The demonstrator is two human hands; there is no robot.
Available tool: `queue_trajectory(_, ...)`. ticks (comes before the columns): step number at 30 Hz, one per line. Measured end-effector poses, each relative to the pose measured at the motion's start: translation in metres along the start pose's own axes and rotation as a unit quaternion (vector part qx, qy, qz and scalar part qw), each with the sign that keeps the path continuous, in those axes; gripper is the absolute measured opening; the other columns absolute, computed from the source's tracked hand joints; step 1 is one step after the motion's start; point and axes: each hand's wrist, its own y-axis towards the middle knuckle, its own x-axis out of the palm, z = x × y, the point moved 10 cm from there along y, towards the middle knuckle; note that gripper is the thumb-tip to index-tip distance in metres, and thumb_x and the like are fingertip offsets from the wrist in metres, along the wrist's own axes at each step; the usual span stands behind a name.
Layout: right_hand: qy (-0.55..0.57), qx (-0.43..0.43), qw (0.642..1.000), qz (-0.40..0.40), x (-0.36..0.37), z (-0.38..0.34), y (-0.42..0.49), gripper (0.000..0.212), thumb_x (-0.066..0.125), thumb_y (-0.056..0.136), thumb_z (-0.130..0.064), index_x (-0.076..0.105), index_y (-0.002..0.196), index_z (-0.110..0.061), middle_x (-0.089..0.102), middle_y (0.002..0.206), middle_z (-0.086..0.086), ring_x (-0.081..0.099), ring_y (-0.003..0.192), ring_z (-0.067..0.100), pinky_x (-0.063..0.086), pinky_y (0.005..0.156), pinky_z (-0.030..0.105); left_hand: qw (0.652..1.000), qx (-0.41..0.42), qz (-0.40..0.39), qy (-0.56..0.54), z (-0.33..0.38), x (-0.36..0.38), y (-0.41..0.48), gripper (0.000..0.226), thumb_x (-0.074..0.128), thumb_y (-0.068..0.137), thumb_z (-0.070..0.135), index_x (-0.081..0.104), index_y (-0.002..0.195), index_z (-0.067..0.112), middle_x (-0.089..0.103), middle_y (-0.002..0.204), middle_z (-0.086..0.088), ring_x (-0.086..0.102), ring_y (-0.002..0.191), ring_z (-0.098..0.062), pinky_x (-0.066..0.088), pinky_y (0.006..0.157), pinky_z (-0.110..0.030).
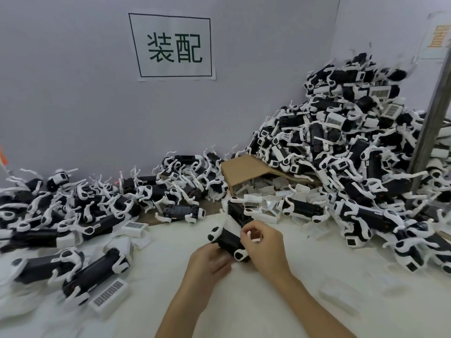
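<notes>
- The fingers of our right hand are curled tight over the far side of the black toy body. A small pale bit shows between the fingertips, too blurred for us to name.
- The fingers of our left hand wrap the near end of the same toy from below. Their tips are hidden under it.
- The toy body sits between our two hands, tilted, at the middle of the white desk. We cannot tell whether it touches the desk. A white joint shows at each end, and we can make out no legs on it.
- Just behind our hands lies a cardboard box on its side, its mouth half buried in pale parts.
- To the right a tall heap of black-and-white toys climbs the wall, and a grey metal post cuts across its edge.
- To the left a lower spread of toys runs out of view, smeared at the edge.
- A barcoded white box lies near the toys in the left foreground.
- On the wall hangs a paper sign with two printed characters. A second sheet at the far right is cut off.
</notes>
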Motion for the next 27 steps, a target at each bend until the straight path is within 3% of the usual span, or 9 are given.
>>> queue_trajectory(2,0.041,0.027,0.999,-0.006,0.003,0.001,0.001,0.018,0.071,0.086,-0.012,0.069,0.071,-0.022,0.065,0.066,-0.006,0.053,0.058,0.005,0.039,0.057,0.014,1.0,-0.013,-0.027,0.008,-0.002,0.006,0.0,0.024,0.051,0.101,0.017,0.069,0.105,0.002,0.075,0.087,-0.01,0.07,0.076,-0.023,0.056,0.075,-0.035)
queue_trajectory(5,0.113,0.082,0.989,-0.043,0.01,0.004,0.001,0.015,0.068,0.093,-0.025,0.072,0.08,-0.019,0.073,0.074,0.001,0.063,0.07,0.021,0.05,0.063,0.031,0.998,-0.025,-0.056,0.017,-0.004,0.009,0.0,0.031,0.053,0.102,0.034,0.071,0.107,0.01,0.077,0.102,-0.009,0.072,0.09,-0.022,0.054,0.075,-0.036)
queue_trajectory(9,0.193,0.116,0.974,-0.036,0.011,0.005,-0.001,0.018,0.06,0.099,-0.028,0.07,0.088,-0.017,0.075,0.084,0.0,0.069,0.083,0.01,0.051,0.066,0.021,0.996,0.029,-0.072,0.045,0.005,0.013,-0.001,0.043,0.064,0.086,0.049,0.074,0.111,0.016,0.076,0.111,-0.002,0.073,0.1,-0.014,0.051,0.083,-0.031)
queue_trajectory(12,0.04,0.056,0.996,0.059,-0.016,0.005,0.006,0.008,0.063,0.096,-0.022,0.07,0.092,-0.019,0.07,0.092,-0.008,0.063,0.091,0.003,0.046,0.081,0.02,0.997,0.058,-0.047,0.028,0.011,0.009,-0.001,0.058,0.07,0.075,0.05,0.07,0.115,0.009,0.076,0.109,-0.007,0.074,0.096,-0.019,0.051,0.076,-0.027)
queue_trajectory(15,-0.143,0.087,0.978,0.124,-0.048,0.021,0.009,0.014,0.067,0.089,-0.023,0.068,0.103,-0.026,0.064,0.113,-0.011,0.055,0.113,0.011,0.036,0.098,0.033,0.997,0.065,-0.029,-0.017,0.013,0.003,0.002,0.068,0.072,0.072,0.051,0.066,0.117,0.001,0.075,0.102,-0.012,0.069,0.083,-0.022,0.051,0.073,-0.03)
queue_trajectory(18,-0.274,0.166,0.942,0.104,-0.072,0.05,0.014,0.036,0.067,0.086,-0.031,0.063,0.121,-0.03,0.055,0.131,-0.003,0.039,0.133,0.022,0.024,0.11,0.043,0.996,0.075,-0.028,-0.043,0.017,-0.001,0.003,0.06,0.07,0.077,0.051,0.064,0.109,0.001,0.07,0.086,-0.011,0.064,0.064,-0.016,0.05,0.054,-0.023)
queue_trajectory(22,-0.334,0.251,0.908,0.032,-0.087,0.084,0.013,0.055,0.063,0.086,-0.035,0.051,0.14,-0.03,0.044,0.149,0.003,0.025,0.144,0.029,0.021,0.115,0.047,0.996,0.076,-0.007,-0.049,0.018,-0.005,0.006,0.035,0.064,0.09,0.05,0.061,0.095,0.016,0.078,0.096,-0.008,0.068,0.065,-0.013,0.052,0.056,-0.024)
queue_trajectory(24,-0.351,0.244,0.904,0.011,-0.085,0.087,0.013,0.053,0.063,0.086,-0.033,0.052,0.138,-0.029,0.044,0.147,0.002,0.03,0.14,0.027,0.024,0.112,0.045,0.995,0.082,-0.008,-0.054,0.018,-0.004,0.007,0.037,0.06,0.092,0.053,0.061,0.096,0.016,0.078,0.093,-0.009,0.072,0.068,-0.012,0.054,0.052,-0.022)
queue_trajectory(27,-0.34,0.215,0.915,-0.007,-0.073,0.08,0.014,0.037,0.066,0.085,-0.027,0.061,0.122,-0.028,0.046,0.14,-0.001,0.041,0.13,0.022,0.027,0.107,0.04,0.994,0.081,-0.024,-0.073,0.017,0.001,0.007,0.043,0.052,0.096,0.055,0.062,0.1,0.014,0.078,0.09,-0.011,0.075,0.074,-0.015,0.056,0.061,-0.029)
